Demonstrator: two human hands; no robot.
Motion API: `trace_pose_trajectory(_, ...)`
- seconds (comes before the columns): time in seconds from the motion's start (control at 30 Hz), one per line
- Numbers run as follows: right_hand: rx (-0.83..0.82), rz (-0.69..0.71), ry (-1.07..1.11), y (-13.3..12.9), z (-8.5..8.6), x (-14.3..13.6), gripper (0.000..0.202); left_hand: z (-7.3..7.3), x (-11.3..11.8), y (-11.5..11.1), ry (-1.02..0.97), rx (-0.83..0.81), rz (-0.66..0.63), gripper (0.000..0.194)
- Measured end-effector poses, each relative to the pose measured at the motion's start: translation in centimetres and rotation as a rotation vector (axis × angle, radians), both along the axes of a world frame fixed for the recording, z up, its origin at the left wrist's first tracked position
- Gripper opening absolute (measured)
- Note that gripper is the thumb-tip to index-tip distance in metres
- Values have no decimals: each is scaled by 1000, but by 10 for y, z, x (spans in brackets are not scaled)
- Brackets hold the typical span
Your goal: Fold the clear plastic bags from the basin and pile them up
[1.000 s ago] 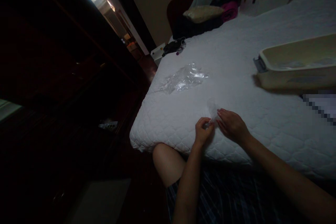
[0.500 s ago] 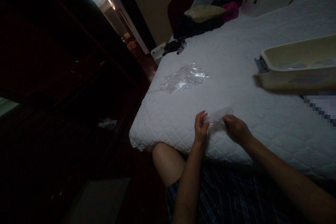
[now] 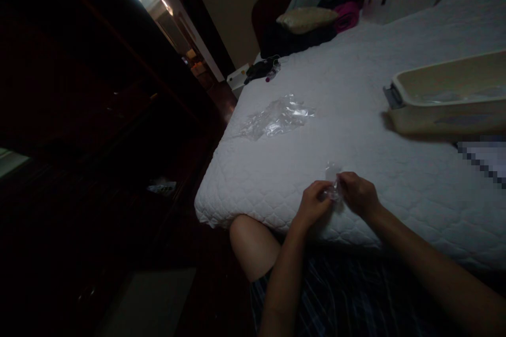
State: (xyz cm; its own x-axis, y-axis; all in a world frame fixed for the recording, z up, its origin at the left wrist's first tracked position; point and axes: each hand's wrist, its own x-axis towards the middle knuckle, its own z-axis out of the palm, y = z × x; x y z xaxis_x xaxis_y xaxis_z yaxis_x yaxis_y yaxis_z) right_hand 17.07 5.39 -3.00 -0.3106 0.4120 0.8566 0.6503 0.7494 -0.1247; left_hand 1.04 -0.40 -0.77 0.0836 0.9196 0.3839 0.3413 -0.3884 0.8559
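Note:
A small clear plastic bag (image 3: 333, 171), crumpled, is between my two hands just above the front of the white quilted bed (image 3: 367, 142). My left hand (image 3: 316, 201) pinches its left side near the bottom. On the other side, my right hand (image 3: 359, 193) has its fingers closed on the plastic, close to the left fingertips. Farther back on the bed lies a crumpled pile of clear plastic (image 3: 279, 117), apart from both hands.
To the right stands a cream plastic bin (image 3: 446, 118) with a grey latch and clear plastic inside. At the back are a beige cushion (image 3: 306, 20), a pink roll (image 3: 347, 17) and a white box (image 3: 403, 2). A dark cabinet (image 3: 79, 89) fills the left.
My left hand has moved right and closed in toward my right hand. The plastic, stretched out sideways before, is now bunched between them.

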Motion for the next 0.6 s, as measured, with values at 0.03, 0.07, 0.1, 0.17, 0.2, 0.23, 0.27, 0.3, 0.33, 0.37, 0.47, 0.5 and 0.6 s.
trace_pose_trajectory(0.03, -24, -17, 7, 0, -1, 0, 14, 1, 0, 0, -4, -8, 16, 25)
trace_pose_trajectory(0.07, -52, -41, 21, 1, -1, 0, 13, 2, 1, 0, -14, -13, 36, 17)
trace_pose_trajectory(0.1, -80, -72, 42, 1, -2, 0, 12, 5, 1, -1, -33, -16, 50, 12)
trace_pose_trajectory(0.17, -125, -141, 94, 2, -3, 0, 12, 11, 1, -2, -120, -24, 51, 15)
trace_pose_trajectory(0.2, -139, -169, 117, 3, -5, 0, 13, 14, 1, -3, -179, -39, 36, 18)
trace_pose_trajectory(0.23, -148, -186, 134, 3, -6, 0, 13, 16, 1, -4, -240, -65, 18, 21)
trace_pose_trajectory(0.27, -151, -194, 143, 4, -7, -1, 13, 18, 1, -5, -292, -103, 8, 24)
trace_pose_trajectory(0.3, -153, -198, 150, 4, -8, -1, 13, 19, 1, -5, -330, -146, 13, 27)
trace_pose_trajectory(0.33, -157, -203, 161, 5, -8, -1, 13, 20, 1, -6, -354, -189, 31, 30)
trace_pose_trajectory(0.37, -164, -214, 180, 5, -8, -1, 14, 20, 1, -6, -371, -225, 57, 34)
trace_pose_trajectory(0.47, -244, -306, 296, 6, -6, -2, 17, 20, 2, -6, -420, -277, 116, 42)
trace_pose_trajectory(0.5, -285, -351, 346, 6, -5, -2, 19, 20, 1, -6, -430, -285, 120, 43)
trace_pose_trajectory(0.6, -373, -450, 447, 6, 0, -2, 24, 21, -2, -7, -413, -328, 122, 41)
